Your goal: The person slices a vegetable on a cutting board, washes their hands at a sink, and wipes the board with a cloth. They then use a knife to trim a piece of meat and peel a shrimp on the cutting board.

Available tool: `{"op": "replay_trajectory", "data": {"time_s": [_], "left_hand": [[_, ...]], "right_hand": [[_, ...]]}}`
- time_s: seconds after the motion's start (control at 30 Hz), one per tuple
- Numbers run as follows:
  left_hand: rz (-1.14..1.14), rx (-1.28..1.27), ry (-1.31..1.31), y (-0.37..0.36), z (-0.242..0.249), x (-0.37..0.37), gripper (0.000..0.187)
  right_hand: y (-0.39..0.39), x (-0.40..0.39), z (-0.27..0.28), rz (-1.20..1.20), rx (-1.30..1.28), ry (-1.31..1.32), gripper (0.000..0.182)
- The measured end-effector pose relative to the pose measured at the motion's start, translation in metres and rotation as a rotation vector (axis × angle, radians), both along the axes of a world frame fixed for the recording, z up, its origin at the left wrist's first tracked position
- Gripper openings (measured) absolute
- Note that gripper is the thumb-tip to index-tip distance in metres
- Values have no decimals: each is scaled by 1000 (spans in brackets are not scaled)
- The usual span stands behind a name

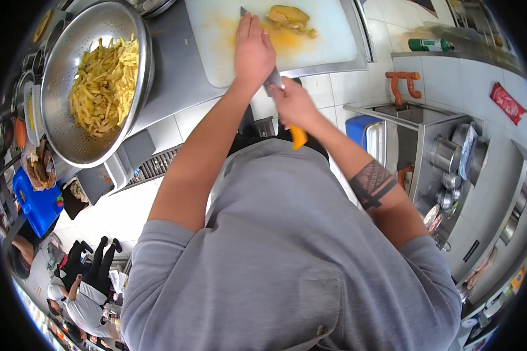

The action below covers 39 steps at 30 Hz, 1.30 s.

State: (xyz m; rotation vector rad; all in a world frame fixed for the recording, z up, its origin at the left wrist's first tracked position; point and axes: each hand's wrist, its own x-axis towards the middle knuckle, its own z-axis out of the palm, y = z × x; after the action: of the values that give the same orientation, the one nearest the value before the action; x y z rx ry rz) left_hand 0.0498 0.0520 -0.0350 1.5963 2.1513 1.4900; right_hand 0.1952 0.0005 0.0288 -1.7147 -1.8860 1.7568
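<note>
My right hand (295, 105) is closed around the yellow handle of a knife (273, 79), whose blade runs forward over the white cutting board (219, 58). Stretched out along the blade, my left hand (255, 55) lies with its fingers straight and close together; the dark knife tip shows just past them. Much of the blade is hidden under that hand. A yellowish, lumpy piece of food (288, 17), perhaps cooked meat, lies on the board to the right of my left hand. Yellow-orange juice stains the board around it.
A large steel colander (55, 108) holding pale yellow strips (105, 85) stands left of the board. Pots (445, 153) sit on shelving at right. A green bottle (430, 45) lies on the right ledge. Several people (88, 304) are at the lower left, beyond a blue container (36, 199).
</note>
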Motion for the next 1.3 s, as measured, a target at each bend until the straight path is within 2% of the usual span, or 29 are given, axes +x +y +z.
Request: {"op": "replay_trajectory", "data": {"time_s": [0.1, 0.17, 0.23, 0.27, 0.3, 0.37, 0.43, 0.5, 0.57, 0.63, 0.7, 0.73, 0.8, 0.87, 0.93, 1.0, 1.03, 1.07, 1.13, 1.3], "left_hand": [[-28, -13, -120, -4, 2, -18, 38], [31, 53, -51, -11, 21, -42, 37], [99, 118, 37, -28, 58, -78, 37], [89, 12, 31, -43, 85, -100, 47], [78, -94, 19, -58, 110, -121, 63], [143, -200, 59, -83, 153, -169, 62], [323, 97, 242, -87, 167, -197, 39], [391, -203, 474, -105, 125, -267, 37], [535, -811, 652, -130, 120, -306, 42], [882, -379, 1164, -150, 122, -323, 51], [728, -668, 311, -142, 176, -302, 40], [696, -669, 299, -135, 176, -288, 40], [478, -88, 344, -111, 175, -256, 28], [222, -20, 151, -78, 178, -182, 19], [-115, -112, 88, -46, 155, -124, 21], [-249, -303, -95, -4, 106, -74, 30], [-295, -384, -186, 17, 82, -57, 34], [-317, -384, -182, 34, 63, -45, 34], [-173, -433, -57, 61, 40, -23, 39], [-289, -512, -19, 82, 35, -19, 39]], "right_hand": [[-18, -32, 7, -86, -85, 125, 31], [-20, -51, 27, -104, -129, 192, 31], [-18, -71, 54, 36, -46, 201, 31], [-22, -83, 47, 122, 158, 285, 31], [-25, -97, 61, 132, 158, 309, 31], [-31, -128, 108, 185, 11, 487, 30], [-29, -149, 120, 244, -30, 532, 32], [-27, -160, 126, 281, -116, 430, 32], [-23, -143, 132, 276, -136, 458, 31], [-15, -121, 132, 245, -32, 350, 31], [-8, -92, 126, 176, 8, 275, 29], [-2, -74, 117, 134, 1, 255, 32], [7, -44, 94, 5, 26, 231, 36], [13, -10, 76, -105, 32, 221, 36], [19, 15, 73, -209, 35, 222, 35], [16, 37, 76, -438, 62, 168, 23], [16, 49, 76, -457, 66, 168, 23], [15, 60, 75, -481, 79, 153, 24], [12, 83, 73, -513, 109, 111, 25], [-5, 117, 62, -600, 139, 65, 26]]}}
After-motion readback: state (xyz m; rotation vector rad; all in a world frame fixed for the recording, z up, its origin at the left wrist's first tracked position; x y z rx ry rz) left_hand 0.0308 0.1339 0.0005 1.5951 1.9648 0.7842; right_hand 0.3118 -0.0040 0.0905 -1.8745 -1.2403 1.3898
